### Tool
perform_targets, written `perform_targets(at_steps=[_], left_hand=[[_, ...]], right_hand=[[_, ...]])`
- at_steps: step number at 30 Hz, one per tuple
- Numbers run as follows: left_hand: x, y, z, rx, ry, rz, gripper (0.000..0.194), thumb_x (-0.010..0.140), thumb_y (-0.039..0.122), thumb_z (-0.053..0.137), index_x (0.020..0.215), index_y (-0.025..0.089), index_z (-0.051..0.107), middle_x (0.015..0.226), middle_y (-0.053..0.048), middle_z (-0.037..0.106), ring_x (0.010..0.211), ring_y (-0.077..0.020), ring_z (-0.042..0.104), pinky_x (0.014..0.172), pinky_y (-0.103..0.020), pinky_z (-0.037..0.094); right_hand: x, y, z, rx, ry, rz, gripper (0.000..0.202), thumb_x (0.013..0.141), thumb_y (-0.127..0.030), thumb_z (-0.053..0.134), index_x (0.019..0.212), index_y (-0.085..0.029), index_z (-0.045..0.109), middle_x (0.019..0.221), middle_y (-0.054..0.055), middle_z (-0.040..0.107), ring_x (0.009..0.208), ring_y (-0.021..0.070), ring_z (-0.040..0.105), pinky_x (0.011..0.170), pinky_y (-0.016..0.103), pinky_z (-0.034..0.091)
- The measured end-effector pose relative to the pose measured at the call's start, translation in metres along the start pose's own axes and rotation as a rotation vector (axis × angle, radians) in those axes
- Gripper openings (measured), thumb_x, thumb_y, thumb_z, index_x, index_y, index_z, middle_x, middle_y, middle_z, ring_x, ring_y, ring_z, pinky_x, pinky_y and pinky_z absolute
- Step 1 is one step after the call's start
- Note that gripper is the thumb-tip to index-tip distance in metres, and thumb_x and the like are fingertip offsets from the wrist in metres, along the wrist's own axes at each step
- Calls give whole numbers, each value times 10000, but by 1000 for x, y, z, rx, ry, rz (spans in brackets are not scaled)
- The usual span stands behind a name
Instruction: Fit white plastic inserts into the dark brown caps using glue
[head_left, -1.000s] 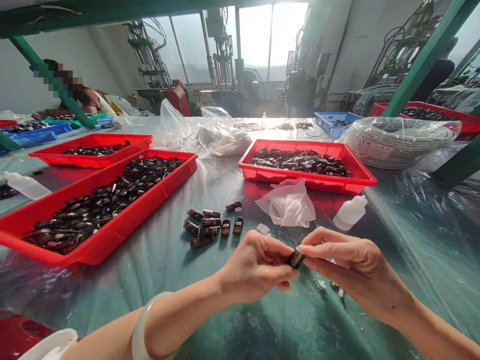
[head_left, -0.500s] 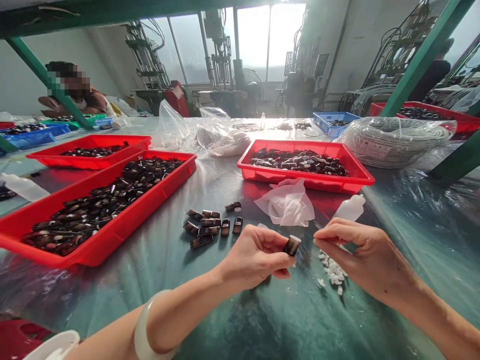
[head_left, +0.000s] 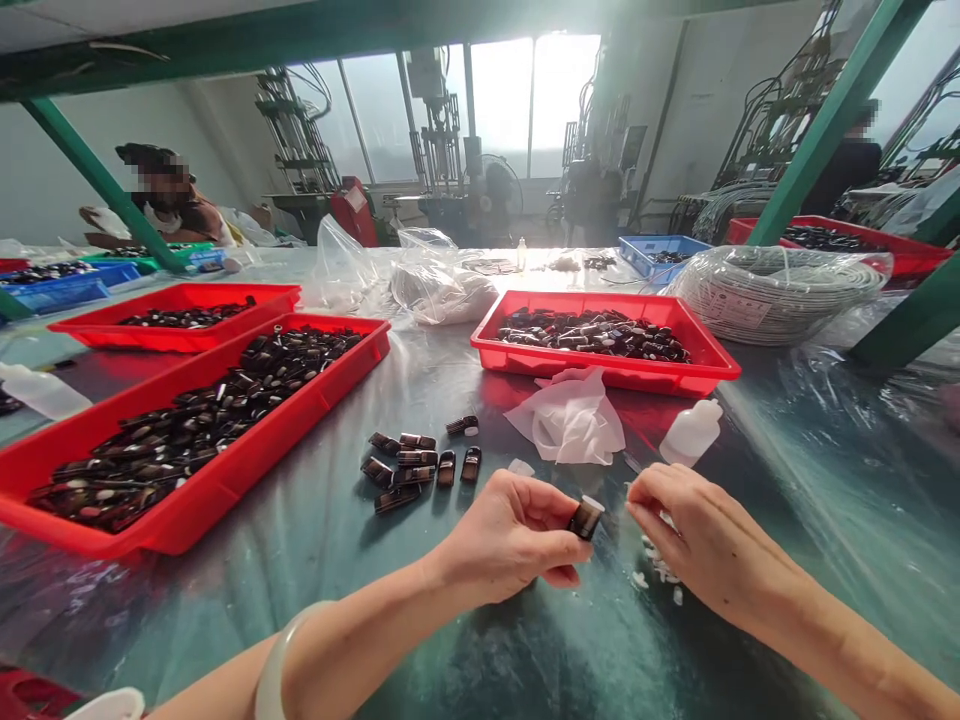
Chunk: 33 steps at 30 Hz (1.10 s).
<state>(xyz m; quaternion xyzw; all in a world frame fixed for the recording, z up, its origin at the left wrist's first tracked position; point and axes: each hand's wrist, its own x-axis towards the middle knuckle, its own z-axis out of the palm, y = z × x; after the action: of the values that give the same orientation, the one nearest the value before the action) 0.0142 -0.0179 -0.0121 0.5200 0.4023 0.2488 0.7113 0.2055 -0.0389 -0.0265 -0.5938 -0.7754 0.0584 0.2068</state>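
Between the thumb and fingers of my left hand (head_left: 517,535) is a small dark, see-through plastic housing (head_left: 585,520), its pale end tilted up and to the right. My right hand (head_left: 697,530) is closed in a pinch just right of it, apart from the housing; whatever its fingertips hold is too small to make out. Under the right hand lies a pile of small white pieces (head_left: 660,565), partly covered by the fingers. Several similar dark housings (head_left: 416,458) rest in a loose group on the table, left of my left hand.
Red trays full of dark parts stand at the left (head_left: 247,480), behind it (head_left: 90,322) and ahead (head_left: 622,375). A crumpled white cloth (head_left: 574,425) and a white bottle (head_left: 691,432) lie before my hands. Bagged cable coil (head_left: 772,300) sits right. Green frame bars (head_left: 832,130) slant overhead.
My right hand has turned and curled slightly, its fingertips a little lower. The left hand still holds the dark housing. The whole view has shifted slightly downward.
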Motion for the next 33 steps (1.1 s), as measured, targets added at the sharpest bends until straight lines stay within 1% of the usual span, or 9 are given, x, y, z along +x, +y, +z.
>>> perform_targets(at_steps=[2,4,8,10,12,17,22,28,33], left_hand=[[0,0,0,1,-11,-3,152,607,155,681,745,99,713,588,-3,608,481,-72,536,492,-187,482],[-1,0,0,-4,-27,-2,137,610,150,680,733,98,711,588,-5,611,480,-70,537,487,-179,473],[-1,0,1,-45,-63,4,114,609,142,684,715,105,705,582,6,603,476,-63,534,491,-171,466],[-1,0,1,-53,-72,11,100,609,139,685,702,105,699,575,10,596,476,-62,533,487,-168,461],[-1,0,2,-64,-76,21,90,611,135,685,695,104,694,560,15,585,471,-59,526,485,-168,456],[-1,-2,4,-93,-69,43,79,603,119,685,679,99,684,546,24,559,457,-47,492,498,-179,458],[-1,-5,5,-93,-59,66,81,602,118,678,678,92,681,527,30,520,450,-41,452,500,-193,452],[-2,-5,5,-85,-32,98,103,611,117,664,703,100,707,529,17,535,441,-42,457,489,-185,431],[-2,-3,5,-79,-1,100,136,613,120,655,731,102,720,530,10,546,436,-43,459,478,-178,426]], right_hand=[[1,-3,-3,147,46,53,181,816,-254,452,672,-197,546,596,-1,557,562,144,504,543,270,402],[2,-8,-7,388,37,109,183,808,-306,497,687,-194,574,590,-7,572,550,130,510,528,251,405],[2,-16,-10,1001,-8,251,151,648,-324,700,637,-181,654,613,5,639,590,118,556,552,215,439],[2,-19,-8,1189,-21,336,130,581,-287,756,629,-186,689,622,9,660,598,111,568,566,201,448],[2,-20,-6,1279,-18,363,98,569,-259,768,623,-197,715,633,12,664,609,105,570,571,189,450],[2,-23,0,1363,52,327,69,572,-223,770,632,-242,741,683,10,671,642,98,585,582,172,461],[1,-26,4,1374,51,308,80,570,-203,768,624,-256,742,692,18,685,633,104,603,571,176,478],[-3,-27,4,1202,79,122,146,666,-186,698,760,-288,744,776,39,698,684,144,632,583,222,498],[-2,-25,9,1102,152,11,222,689,-154,677,824,-323,728,793,25,699,726,159,623,641,265,506]])
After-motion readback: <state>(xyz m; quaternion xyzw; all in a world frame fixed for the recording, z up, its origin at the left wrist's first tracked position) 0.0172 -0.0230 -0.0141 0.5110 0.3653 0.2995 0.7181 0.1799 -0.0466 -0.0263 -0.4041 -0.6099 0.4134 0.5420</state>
